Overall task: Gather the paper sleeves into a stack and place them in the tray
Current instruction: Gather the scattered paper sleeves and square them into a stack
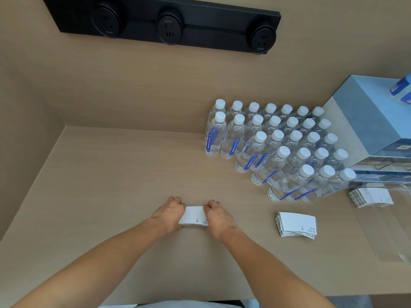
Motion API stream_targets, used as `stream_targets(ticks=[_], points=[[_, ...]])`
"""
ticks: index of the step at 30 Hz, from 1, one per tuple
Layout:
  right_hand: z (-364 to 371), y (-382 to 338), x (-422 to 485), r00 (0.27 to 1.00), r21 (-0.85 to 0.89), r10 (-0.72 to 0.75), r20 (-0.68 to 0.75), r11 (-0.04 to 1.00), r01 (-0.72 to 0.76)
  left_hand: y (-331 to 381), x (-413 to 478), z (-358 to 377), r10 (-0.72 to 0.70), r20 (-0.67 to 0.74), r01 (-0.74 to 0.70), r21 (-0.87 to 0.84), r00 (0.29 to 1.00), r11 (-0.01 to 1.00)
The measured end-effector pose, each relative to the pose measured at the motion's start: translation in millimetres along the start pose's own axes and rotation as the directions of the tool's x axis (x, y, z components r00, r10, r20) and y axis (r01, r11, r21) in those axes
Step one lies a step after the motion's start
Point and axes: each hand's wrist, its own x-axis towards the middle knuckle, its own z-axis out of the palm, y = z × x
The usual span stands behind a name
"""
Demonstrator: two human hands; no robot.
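Head view: both hands (193, 213) pinch sleeve stack (194, 215), long axis left-right.

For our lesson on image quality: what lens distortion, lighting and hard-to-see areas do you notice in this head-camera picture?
Head view: wide-angle bending bows the table edges and the socket strip; lighting is soft and even, with faint shadows under the hands; the clear tray at the right is hard to make out, showing mostly as pale reflections; the small print on the sleeves is too fine to read.
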Motion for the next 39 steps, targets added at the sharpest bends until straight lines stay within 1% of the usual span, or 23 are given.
stream_targets(ticks=[4, 8, 10, 12, 14, 15, 16, 17, 18, 19, 20, 21, 22, 24, 25, 27, 28, 29, 31, 33, 34, 36, 39], points=[[2, 0, -1, 1.0, 0.027, 0.005, -0.011, 1.0, -0.005, 2, -4, 0, -0.018, 0.014, 0.018, -0.029, 1.0, 0.999], [2, -1, -3, 1.0, 0.073, -0.01, 0.03, 0.997, 0.007, 2, -15, 2, -0.033, 0.036, 0.035, -0.064, 0.999, 0.997], [1, -2, -4, 0.999, 0.103, -0.016, 0.028, 0.995, 0.013, -1, -22, 4, -0.042, 0.019, 0.044, -0.145, 0.999, 0.988], [-2, -4, -5, 0.999, 0.107, -0.029, 0.014, 0.994, 0.027, -6, -28, 3, -0.065, 0.006, 0.064, -0.28, 0.998, 0.958], [-5, -6, -5, 0.999, 0.122, -0.051, 0.004, 0.991, 0.05, -11, -34, -1, -0.125, 0.022, 0.121, -0.461, 0.992, 0.879], [-8, -9, -5, 0.998, 0.131, -0.055, 0.007, 0.99, 0.053, -14, -37, -4, -0.17, 0.065, 0.176, -0.582, 0.983, 0.794], [-10, -12, -5, 0.998, 0.138, -0.061, -0.003, 0.988, 0.061, -18, -40, -8, -0.202, 0.147, 0.245, -0.724, 0.968, 0.645], [-12, -15, -6, 0.998, 0.149, -0.061, -0.005, 0.987, 0.061, -21, -43, -12, -0.186, 0.252, 0.309, -0.846, 0.95, 0.434], [-13, -19, -6, 0.998, 0.163, -0.066, -0.014, 0.984, 0.067, -25, -47, -16, -0.117, 0.348, 0.366, -0.907, 0.93, 0.206], [-15, -24, -6, 0.998, 0.196, -0.058, -0.014, 0.979, 0.06, -27, -50, -20, -0.044, 0.405, 0.407, -0.913, 0.913, 0.026], [-16, -28, -7, 0.998, 0.241, -0.052, -0.027, 0.969, 0.057, -28, -53, -23, -0.015, 0.426, 0.423, -0.903, 0.905, -0.077], [-17, -34, -8, 0.999, 0.298, -0.033, -0.035, 0.954, 0.042, -30, -54, -22, -0.036, 0.431, 0.422, -0.896, 0.902, -0.139], [-16, -40, -8, 0.998, 0.358, -0.022, -0.057, 0.933, 0.041, -32, -53, -20, -0.088, 0.423, 0.405, -0.898, 0.902, -0.172], [-15, -51, -11, 0.996, 0.487, 0.029, -0.085, 0.873, 0.016, -35, -52, -14, -0.201, 0.4, 0.363, -0.911, 0.894, -0.194], [-13, -57, -11, 0.996, 0.596, 0.084, -0.032, 0.801, -0.048, -35, -51, -13, -0.229, 0.392, 0.35, -0.914, 0.891, -0.206], [-8, -70, -12, 0.971, 0.809, 0.199, 0.131, 0.544, -0.221, -36, -51, -11, -0.242, 0.389, 0.335, -0.912, 0.889, -0.236], [-5, -77, -13, 0.951, 0.86, 0.242, 0.192, 0.426, -0.282, -36, -51, -11, -0.238, 0.386, 0.333, -0.913, 0.891, -0.234], [-3, -83, -13, 0.934, 0.879, 0.275, 0.227, 0.356, -0.319, -36, -50, -11, -0.237, 0.385, 0.336, -0.915, 0.892, -0.222], [-1, -94, -16, 0.908, 0.896, 0.304, 0.289, 0.247, -0.369, -35, -49, -14, -0.242, 0.377, 0.337, -0.922, 0.894, -0.192], [-2, -99, -20, 0.893, 0.917, 0.337, 0.3, 0.156, -0.367, -35, -48, -18, -0.245, 0.373, 0.333, -0.924, 0.895, -0.189], [-1, -99, -21, 0.891, 0.923, 0.344, 0.296, 0.135, -0.36, -35, -47, -21, -0.243, 0.371, 0.332, -0.924, 0.896, -0.189], [-1, -94, -26, 0.898, 0.921, 0.358, 0.255, 0.194, -0.338, -33, -46, -23, -0.243, 0.358, 0.33, -0.932, 0.901, -0.151], [-5, -80, -38, 0.929, 0.849, 0.327, 0.174, 0.428, -0.309, -25, -43, -26, -0.255, 0.322, 0.307, -0.947, 0.912, -0.098]])
